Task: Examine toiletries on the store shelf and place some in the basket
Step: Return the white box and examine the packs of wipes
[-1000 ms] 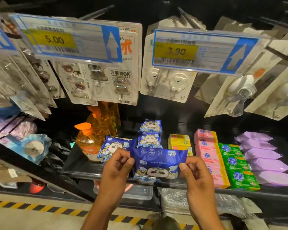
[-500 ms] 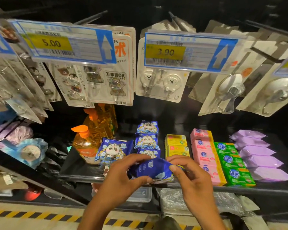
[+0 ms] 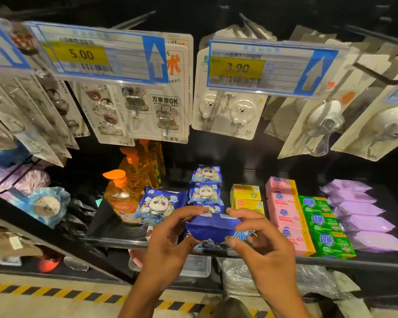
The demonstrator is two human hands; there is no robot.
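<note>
Pinching a blue panda-print packet (image 3: 213,228) by its two ends, the left hand (image 3: 170,237) and right hand (image 3: 262,244) grasp it with thumbs below and fingers curled over the top. It is tipped edge-on above the near rim of the shelf (image 3: 115,238), in front of matching packets (image 3: 206,174) and right of an orange pump bottle (image 3: 122,200).

dim, wide-angle warp, blurred edges

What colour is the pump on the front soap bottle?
The plastic pump top is orange; head view.
</note>
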